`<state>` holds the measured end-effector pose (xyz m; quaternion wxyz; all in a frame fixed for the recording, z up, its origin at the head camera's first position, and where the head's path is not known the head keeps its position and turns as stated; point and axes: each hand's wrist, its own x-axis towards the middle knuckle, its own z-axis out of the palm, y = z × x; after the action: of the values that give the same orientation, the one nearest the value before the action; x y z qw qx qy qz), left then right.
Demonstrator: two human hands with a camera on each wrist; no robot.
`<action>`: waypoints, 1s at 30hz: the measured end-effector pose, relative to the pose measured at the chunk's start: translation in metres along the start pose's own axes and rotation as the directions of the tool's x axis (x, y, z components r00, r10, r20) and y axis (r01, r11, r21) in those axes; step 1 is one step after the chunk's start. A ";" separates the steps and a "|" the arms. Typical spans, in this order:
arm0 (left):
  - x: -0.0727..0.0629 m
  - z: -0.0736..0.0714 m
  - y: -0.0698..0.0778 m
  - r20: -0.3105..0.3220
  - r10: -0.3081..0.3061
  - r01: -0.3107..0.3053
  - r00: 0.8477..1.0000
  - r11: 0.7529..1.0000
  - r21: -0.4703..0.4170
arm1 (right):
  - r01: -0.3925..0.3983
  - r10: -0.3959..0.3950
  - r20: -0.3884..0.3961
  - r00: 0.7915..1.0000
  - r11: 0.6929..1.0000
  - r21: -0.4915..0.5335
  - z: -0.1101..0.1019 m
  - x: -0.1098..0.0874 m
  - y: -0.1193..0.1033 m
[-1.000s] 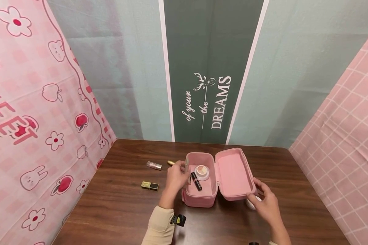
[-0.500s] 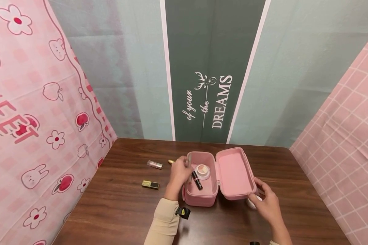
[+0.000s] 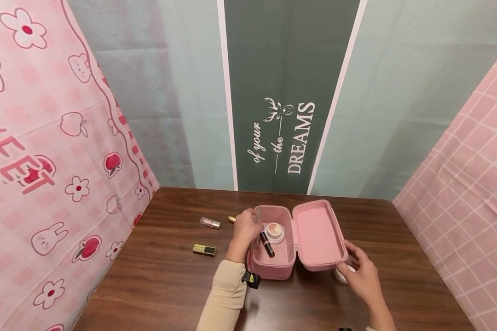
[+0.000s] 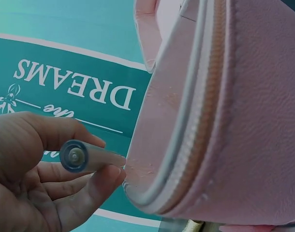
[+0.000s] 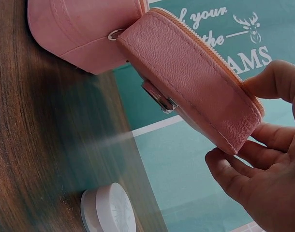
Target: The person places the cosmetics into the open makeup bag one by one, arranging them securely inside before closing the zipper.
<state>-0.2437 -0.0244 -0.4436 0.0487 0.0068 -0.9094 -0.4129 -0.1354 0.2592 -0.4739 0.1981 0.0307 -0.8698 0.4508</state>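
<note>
My left hand (image 3: 245, 227) pinches a slim cosmetic tube (image 4: 84, 157) with a clear round end, at the left rim of a pink makeup case (image 3: 273, 272). Inside the case lie a black lipstick-like tube (image 3: 267, 243) and a round pot (image 3: 275, 231) showing three pale shades. My right hand (image 3: 360, 271) grips the near right corner of the case's hinged lid (image 3: 319, 234), thumb on the zipper edge and fingers beneath. In the right wrist view the lid (image 5: 186, 72) slants above the wooden table.
Left of the case lie a clear lip gloss (image 3: 210, 223), a gold and black lipstick (image 3: 204, 250) and a gold-tipped item (image 3: 231, 219) partly behind my left hand. A white-lidded round jar (image 5: 113, 208) stands on the table (image 3: 157, 285) below the lid.
My left hand has moved slightly right with the tube, from just outside the rim to over the case's left side. My right hand still holds the lid in place.
</note>
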 end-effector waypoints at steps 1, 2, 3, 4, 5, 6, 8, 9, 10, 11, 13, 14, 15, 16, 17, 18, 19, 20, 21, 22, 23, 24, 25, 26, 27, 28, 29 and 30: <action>0.000 0.000 0.000 0.001 -0.001 0.001 1.000 1.000 0.002 | 0.002 -0.002 -0.001 1.000 1.000 0.000 0.000 0.000 0.000; 0.001 0.000 0.000 0.000 0.000 0.000 1.000 1.000 0.004 | 0.004 -0.004 -0.002 1.000 1.000 -0.001 0.000 0.000 0.000; 0.001 0.000 0.000 -0.002 0.000 0.000 1.000 1.000 0.005 | 0.006 -0.006 -0.002 1.000 1.000 -0.001 0.000 0.000 0.000; 0.001 0.000 0.000 -0.004 -0.001 0.001 1.000 1.000 0.007 | 0.008 -0.008 -0.003 1.000 1.000 0.004 0.000 0.000 0.000; 0.001 0.000 0.001 -0.005 -0.003 0.003 1.000 1.000 0.012 | 0.007 -0.007 -0.003 1.000 1.000 0.005 0.000 0.000 0.001; 0.002 0.000 0.000 -0.007 -0.004 0.004 1.000 1.000 0.013 | 0.003 -0.003 -0.003 1.000 1.000 0.001 0.000 0.000 0.000; 0.002 0.001 0.000 -0.009 -0.006 0.006 1.000 1.000 0.013 | -0.002 0.002 -0.002 1.000 1.000 -0.004 0.000 0.000 0.000; 0.002 0.001 0.000 -0.009 -0.007 0.007 1.000 1.000 0.010 | -0.003 0.003 -0.002 1.000 1.000 -0.003 0.000 0.000 0.000; 0.003 0.002 0.000 -0.012 -0.007 0.007 1.000 1.000 0.011 | -0.004 0.004 -0.001 1.000 1.000 -0.002 0.000 0.000 0.000; 0.003 0.002 0.000 -0.011 -0.007 0.007 1.000 1.000 0.009 | -0.005 0.005 -0.001 1.000 1.000 -0.006 -0.001 0.000 0.000; 0.004 0.002 0.000 -0.015 -0.003 0.003 1.000 1.000 0.006 | -0.007 0.007 -0.001 1.000 1.000 -0.004 -0.001 0.000 0.000; 0.004 0.003 0.000 -0.015 -0.001 0.002 1.000 1.000 0.007 | -0.008 0.008 -0.002 1.000 1.000 0.000 -0.001 0.000 0.000; 0.004 0.003 -0.001 -0.016 -0.001 0.001 1.000 1.000 0.006 | -0.008 0.008 -0.001 1.000 1.000 0.001 -0.001 0.000 -0.001; 0.004 0.003 -0.001 -0.016 0.000 0.000 1.000 1.000 0.011 | -0.009 0.009 -0.002 1.000 1.000 0.000 -0.001 0.000 -0.001; 0.004 0.002 -0.001 -0.014 0.002 -0.002 1.000 1.000 0.014 | -0.013 0.013 -0.002 1.000 1.000 -0.007 -0.001 0.000 -0.001; 0.004 0.002 -0.001 -0.016 0.005 -0.005 1.000 1.000 0.018 | -0.018 0.018 -0.003 1.000 1.000 -0.009 -0.001 0.000 -0.001; 0.004 0.002 -0.001 -0.017 0.007 -0.006 1.000 1.000 0.024 | -0.021 0.021 -0.005 1.000 1.000 -0.013 -0.001 0.000 -0.001; 0.004 0.002 -0.002 -0.015 0.006 -0.006 1.000 1.000 0.024 | -0.020 0.020 -0.005 1.000 1.000 -0.013 -0.002 0.000 -0.001; 0.004 0.002 -0.002 -0.016 0.009 -0.009 1.000 1.000 0.027 | -0.021 0.021 -0.005 1.000 1.000 -0.015 -0.001 0.000 -0.001; 0.004 0.001 -0.003 -0.015 0.011 -0.010 1.000 1.000 0.029 | -0.024 0.024 -0.007 1.000 0.999 -0.021 -0.001 0.000 -0.001; 0.004 0.001 -0.003 -0.016 0.018 -0.017 1.000 0.999 0.035 | -0.021 0.021 -0.008 1.000 1.000 -0.020 -0.001 0.000 -0.001; 0.003 0.000 -0.003 -0.012 0.029 -0.028 1.000 0.999 0.042 | -0.019 0.019 -0.009 1.000 1.000 -0.018 -0.001 0.000 -0.001; 0.002 -0.001 -0.004 -0.001 0.047 -0.046 0.999 0.997 0.057 | -0.016 0.016 -0.010 1.000 1.000 -0.016 -0.001 0.000 -0.001; 0.001 -0.002 -0.004 0.015 0.077 -0.078 0.997 0.993 0.091 | -0.010 0.010 -0.010 1.000 1.000 -0.009 -0.001 0.000 0.000; 0.000 -0.004 -0.003 0.042 0.112 -0.117 0.993 0.984 0.136 | -0.010 0.010 -0.009 1.000 1.000 -0.008 -0.001 0.000 0.000; -0.003 -0.006 -0.003 0.073 0.142 -0.153 0.987 0.971 0.185 | -0.007 0.007 -0.009 1.000 1.000 -0.006 0.000 0.000 0.000; -0.005 -0.008 -0.002 0.108 0.166 -0.188 0.980 0.954 0.234 | -0.002 0.002 -0.010 1.000 1.000 -0.002 0.000 0.000 0.000; -0.008 -0.011 -0.002 0.145 0.184 -0.219 0.972 0.935 0.279 | -0.004 0.004 -0.008 1.000 1.000 -0.005 0.000 0.000 0.000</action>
<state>-0.2351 -0.0332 -0.4382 0.0359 -0.1035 -0.9577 -0.2662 -0.1352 0.2594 -0.4744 0.2009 0.0265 -0.8702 0.4491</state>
